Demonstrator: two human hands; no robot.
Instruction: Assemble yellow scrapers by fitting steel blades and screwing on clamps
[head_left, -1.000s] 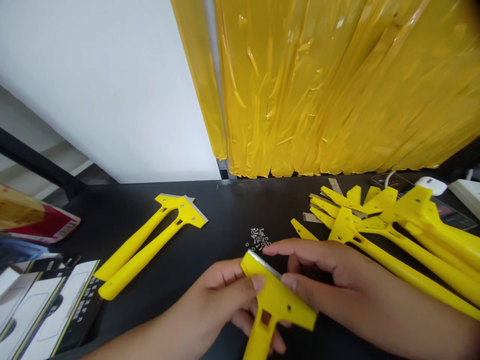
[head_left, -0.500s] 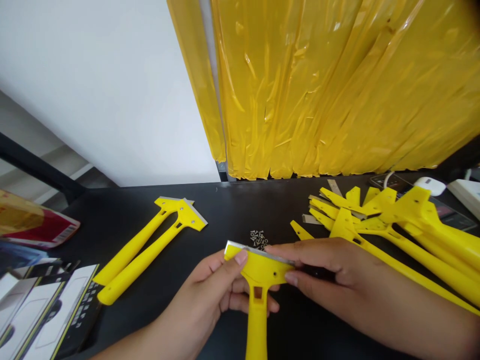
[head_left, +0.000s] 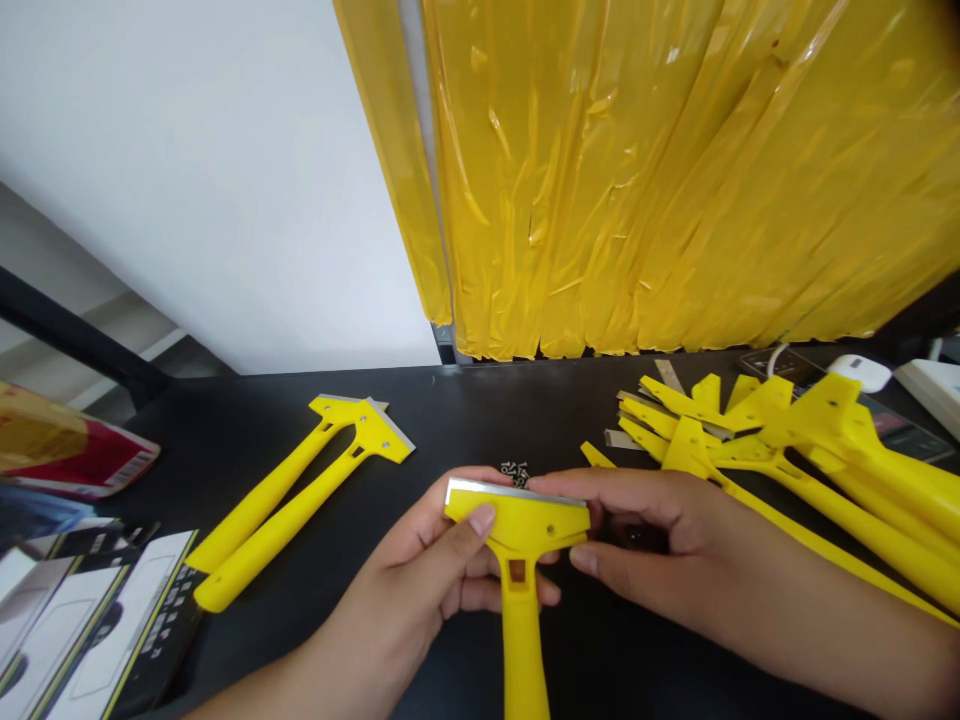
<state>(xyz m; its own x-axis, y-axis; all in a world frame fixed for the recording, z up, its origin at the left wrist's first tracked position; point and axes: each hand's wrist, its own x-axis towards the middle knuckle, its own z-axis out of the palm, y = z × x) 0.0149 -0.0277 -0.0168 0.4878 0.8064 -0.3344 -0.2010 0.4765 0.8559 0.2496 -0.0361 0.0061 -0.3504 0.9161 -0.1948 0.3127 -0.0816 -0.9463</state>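
A yellow scraper (head_left: pixel 517 520) with a metal blade along its top edge is upright in front of me, its handle pointing down out of view. My left hand (head_left: pixel 442 550) is closed on the left side of the scraper's head, thumb on the front face and fingers behind. At the head's right end, my right hand (head_left: pixel 652 520) is curled around the edge, its index finger along the blade and its thumb by the lower corner. One hole shows in the head, right of centre. Small screws (head_left: pixel 514 472) lie on the table just behind, partly hidden by the scraper and fingers.
Two scrapers with blades (head_left: pixel 300 510) lie at left on the black table (head_left: pixel 480 410). Several yellow scraper parts (head_left: pixel 780 430) are piled at right, with metal strips. Printed boxes (head_left: pixel 105 620) and a red and gold packet (head_left: pixel 75 440) sit far left. Yellow plastic sheeting (head_left: pixel 600 180) hangs behind.
The scraper's head has turned so its blade edge lies more level, and the handle has swung slightly right. My right thumb has come off the front face. The screws are more covered.
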